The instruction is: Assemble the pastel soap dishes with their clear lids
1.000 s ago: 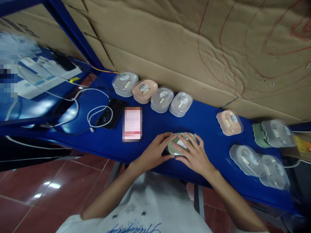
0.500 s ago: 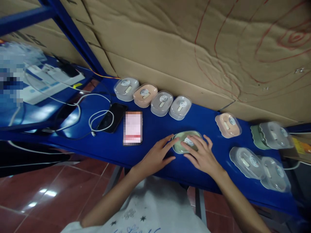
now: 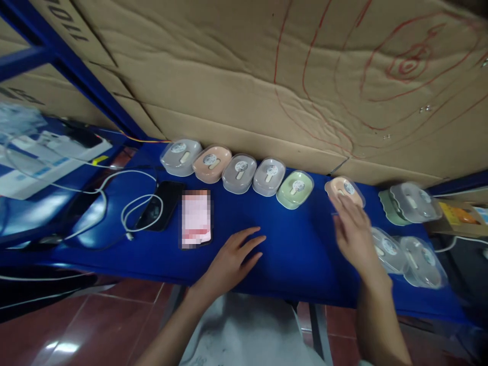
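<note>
My right hand (image 3: 355, 236) reaches over a small peach plastic box with a clear lid (image 3: 345, 189). Its fingers are stretched out, at or just above the lid; whether they touch is unclear. My left hand (image 3: 240, 251) hovers over the blue table with fingers apart, holding nothing. A green lidded box (image 3: 295, 190) stands at the right end of a row along the cardboard. Beside it come a grey box (image 3: 269, 177), another grey box (image 3: 239, 174), a peach box (image 3: 212, 164) and a grey box (image 3: 181, 158). Each lid bears a round sticker.
Clear-lidded boxes (image 3: 423, 262) overlap at the right front, with a grey box (image 3: 415, 202) against a green one (image 3: 392, 207) behind. A lit phone (image 3: 196, 218), a dark phone (image 3: 162, 206) and a white cable (image 3: 127, 173) lie left. Cardboard (image 3: 229, 91) walls the back.
The green box has gone from under both hands to the row's right end. My right hand has moved right to the peach box. My left hand has come away from the green box. The view has shifted.
</note>
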### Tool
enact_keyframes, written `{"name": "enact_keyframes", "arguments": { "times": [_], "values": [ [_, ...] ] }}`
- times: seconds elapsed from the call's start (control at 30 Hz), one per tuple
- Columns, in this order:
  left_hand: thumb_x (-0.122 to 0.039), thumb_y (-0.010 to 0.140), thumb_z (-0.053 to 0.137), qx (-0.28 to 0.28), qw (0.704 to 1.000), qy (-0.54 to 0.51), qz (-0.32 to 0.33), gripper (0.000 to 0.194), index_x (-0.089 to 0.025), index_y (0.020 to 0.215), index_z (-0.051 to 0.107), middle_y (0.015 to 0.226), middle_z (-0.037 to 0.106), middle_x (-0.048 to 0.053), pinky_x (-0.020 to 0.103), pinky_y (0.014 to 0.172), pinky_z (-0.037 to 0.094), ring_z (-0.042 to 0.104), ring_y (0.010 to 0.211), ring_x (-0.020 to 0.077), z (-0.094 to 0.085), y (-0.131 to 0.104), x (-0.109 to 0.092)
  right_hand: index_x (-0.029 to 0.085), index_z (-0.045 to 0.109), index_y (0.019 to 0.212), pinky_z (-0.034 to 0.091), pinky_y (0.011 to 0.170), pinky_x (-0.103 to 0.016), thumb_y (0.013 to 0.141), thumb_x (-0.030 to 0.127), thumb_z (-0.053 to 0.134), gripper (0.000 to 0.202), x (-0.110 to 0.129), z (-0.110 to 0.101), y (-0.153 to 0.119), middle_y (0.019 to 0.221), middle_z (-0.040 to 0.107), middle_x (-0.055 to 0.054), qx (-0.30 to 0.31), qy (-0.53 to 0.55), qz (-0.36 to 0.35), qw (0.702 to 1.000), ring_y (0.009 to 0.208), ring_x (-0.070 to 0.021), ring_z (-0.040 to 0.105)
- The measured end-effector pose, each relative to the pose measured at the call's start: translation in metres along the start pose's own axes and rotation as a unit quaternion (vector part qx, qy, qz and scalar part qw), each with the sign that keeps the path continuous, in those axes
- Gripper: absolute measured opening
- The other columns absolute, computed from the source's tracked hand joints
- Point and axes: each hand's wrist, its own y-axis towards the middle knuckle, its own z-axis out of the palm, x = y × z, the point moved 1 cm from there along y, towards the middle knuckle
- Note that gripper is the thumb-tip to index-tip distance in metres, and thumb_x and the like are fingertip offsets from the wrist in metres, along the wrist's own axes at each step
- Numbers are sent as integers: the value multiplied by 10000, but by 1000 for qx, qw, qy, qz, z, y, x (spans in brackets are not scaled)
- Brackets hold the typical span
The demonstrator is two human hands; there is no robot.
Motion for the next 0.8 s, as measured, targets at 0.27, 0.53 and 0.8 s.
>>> {"name": "enact_keyframes", "arguments": {
  "times": [0.27,0.53,0.8],
  "values": [
    [-310,1088,580,-10,999,43,13,340,-289,1423,634,1501,631,97,540,1109,586,662,1332,287,-14,9,13,257,297,1708,475,987,-803,1063,657,371,763,-48,-8,-132,1632,476,-236,31,-187,228,955,1455,-529,465],
    [-270,1082,587,81,987,78,115,390,-279,1472,610,1568,579,97,537,1138,540,621,1357,298,-6,51,-24,295,465,1628,552,936,-515,1089,499,513,578,9,9,-41,1598,562,-128,54,-112,7,992,1309,-376,581],
    [-256,1078,575,22,987,135,79,383,-262,1458,619,1536,602,117,546,1109,532,629,1338,324,-24,70,-11,210,537,1568,483,1102,-470,1138,401,407,489,-31,33,15,1491,666,-122,6,-35,9,999,1366,-302,613]
  ]
}}
